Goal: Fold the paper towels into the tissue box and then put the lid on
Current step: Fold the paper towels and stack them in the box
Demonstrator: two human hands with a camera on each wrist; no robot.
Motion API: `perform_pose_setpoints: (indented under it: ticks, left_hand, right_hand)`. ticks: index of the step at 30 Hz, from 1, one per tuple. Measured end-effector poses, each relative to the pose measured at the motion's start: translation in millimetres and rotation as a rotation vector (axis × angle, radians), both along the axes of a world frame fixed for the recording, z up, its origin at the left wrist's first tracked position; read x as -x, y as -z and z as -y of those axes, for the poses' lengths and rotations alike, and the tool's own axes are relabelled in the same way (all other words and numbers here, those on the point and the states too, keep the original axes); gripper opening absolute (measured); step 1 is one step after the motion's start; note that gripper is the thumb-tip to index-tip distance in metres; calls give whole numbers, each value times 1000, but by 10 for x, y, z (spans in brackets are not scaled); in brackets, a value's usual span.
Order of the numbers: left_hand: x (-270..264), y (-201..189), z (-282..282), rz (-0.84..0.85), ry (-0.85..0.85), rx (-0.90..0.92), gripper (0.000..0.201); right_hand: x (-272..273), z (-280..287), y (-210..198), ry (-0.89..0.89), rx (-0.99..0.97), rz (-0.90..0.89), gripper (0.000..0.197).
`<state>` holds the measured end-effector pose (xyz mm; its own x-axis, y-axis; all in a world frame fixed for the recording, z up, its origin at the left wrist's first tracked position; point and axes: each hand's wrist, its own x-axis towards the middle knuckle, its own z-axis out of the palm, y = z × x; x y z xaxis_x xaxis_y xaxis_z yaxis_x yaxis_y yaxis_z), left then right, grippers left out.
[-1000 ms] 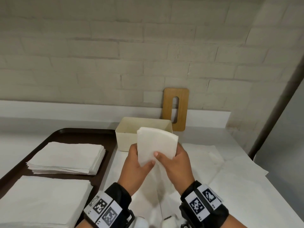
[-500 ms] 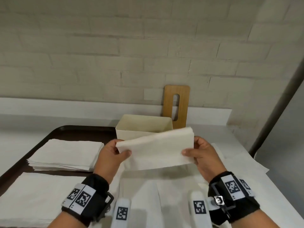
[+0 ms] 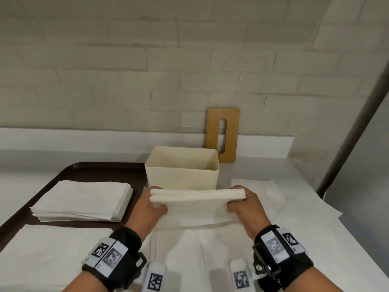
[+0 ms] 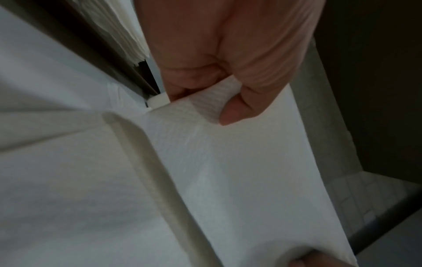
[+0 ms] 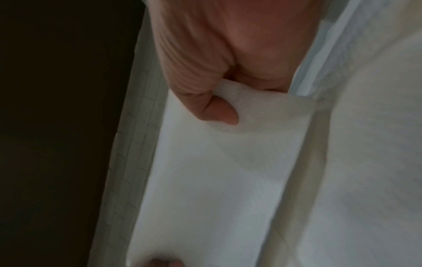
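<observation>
- Left hand: grips the left end of a folded white paper towel, thumb on the near face, other fingers curled behind; the left wrist view shows the thumb pressed onto the towel's textured surface.
- Right hand: grips the towel's right end in the same way; the right wrist view shows the thumb over the sheet and the fingers hidden behind it.
- Folded towel: held level between both hands above the bench, its layered upper edge just in front of the near wall of the box.
- Open cream rectangular tissue box: stands on the white bench towards its rear edge, touching the right rim of the tray; what lies inside cannot be made out.
- Flat wooden lid with an oblong slot: leans upright against the pale brick wall, behind the box's right rear corner.
- Dark brown tray: lies at the bench's left side and carries two stacks of white paper towels, a far stack and a near stack.
- Loose white sheets: spread on the bench beneath and right of the hands.
- Black wristbands with square printed markers: worn on both wrists.
</observation>
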<state>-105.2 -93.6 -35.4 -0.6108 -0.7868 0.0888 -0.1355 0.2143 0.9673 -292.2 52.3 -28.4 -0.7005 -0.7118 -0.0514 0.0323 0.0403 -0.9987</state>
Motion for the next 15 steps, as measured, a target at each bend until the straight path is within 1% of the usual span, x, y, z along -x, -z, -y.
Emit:
perform_pose_setpoints:
  ticks: [2,4,5,7,9,11,13,15]
  left_hand:
    - [-1,21,14,39,31,18,25]
    - [-20,40,9,98,61,16,32]
    - [-33,43,28,115,53,21,31]
    - [-56,-15,106,129,28,9,20]
    - [-61,-175,186,86,-3,-4,13]
    - [-24,-378,298,2,-50,4,16]
    - [64,-610,442,-15,-93,101,19]
    - [208,-805,629,-3,-167,211,12]
  right_hand:
    - [-11,4,46,-34,-82,-16,31]
    - [1,-11,106,-76,-152,-43,32]
    - [17,-17,113,-87,-166,-56,32]
    - [67,-18,45,-91,-177,-66,29]
    - [126,21,-113,-104,-169,-90,24]
    - [188,107,-322,-99,-149,-155,18]
    - [253,263,-535,-72,-115,-239,15]
    - [306,446,-723,-18,-61,-302,16]
